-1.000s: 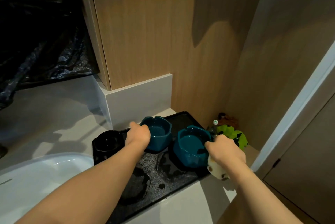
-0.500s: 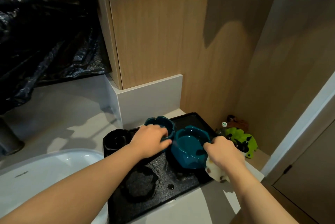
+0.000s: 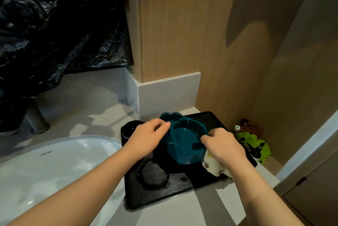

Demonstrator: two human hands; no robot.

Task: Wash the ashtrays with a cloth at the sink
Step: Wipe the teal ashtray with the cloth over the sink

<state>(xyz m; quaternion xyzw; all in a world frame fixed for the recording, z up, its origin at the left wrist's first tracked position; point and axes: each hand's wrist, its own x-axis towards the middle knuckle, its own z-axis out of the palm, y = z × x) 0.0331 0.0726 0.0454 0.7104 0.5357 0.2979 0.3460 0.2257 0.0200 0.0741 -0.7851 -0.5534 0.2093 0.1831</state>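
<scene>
my left hand [image 3: 146, 138] grips rear teal ashtray [image 3: 169, 116] | my right hand [image 3: 223, 145] grips front teal ashtray [image 3: 184, 138] plus cloth [image 3: 212, 166] | black ashtray [image 3: 132, 125] on tray [image 3: 155, 194]

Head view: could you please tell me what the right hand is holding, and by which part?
The right hand grips the front teal ashtray by its right rim, with a spotted cloth bunched under the palm.

Glossy teal ashtray [image 3: 184, 140], wet black tray [image 3: 164, 193]

Back left: we see crumpled black plastic sheeting [image 3: 54, 24].
Right corner: we find a green object [image 3: 254, 143] against wood panelling [image 3: 182, 33].
</scene>
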